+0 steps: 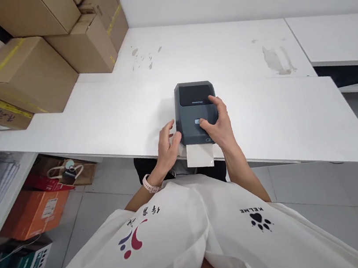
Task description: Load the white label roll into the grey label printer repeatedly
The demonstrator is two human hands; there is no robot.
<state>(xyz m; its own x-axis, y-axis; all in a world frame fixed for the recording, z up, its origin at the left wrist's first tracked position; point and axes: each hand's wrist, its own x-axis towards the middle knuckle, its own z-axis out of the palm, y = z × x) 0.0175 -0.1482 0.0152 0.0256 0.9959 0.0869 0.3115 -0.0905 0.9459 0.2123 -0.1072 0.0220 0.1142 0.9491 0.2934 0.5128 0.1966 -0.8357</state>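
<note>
A small dark grey label printer [195, 109] sits at the near edge of a white table [262, 113]. A blank white label [200, 155] sticks out of its front slot, hanging past the table edge. My right hand [219, 121] rests on the printer's top right, with the thumb on its blue button and the fingers curled over the side. My left hand [167, 146] is at the printer's left front corner, fingers spread, touching the housing beside the label. A pale watch is on my left wrist.
Stacked cardboard boxes [32, 61] fill the table's far left corner. A second white table [335, 36] adjoins at far right. Under and left of the table stand an orange box [33, 212], a paper bag [67, 169] and shelving. The floor is grey tile.
</note>
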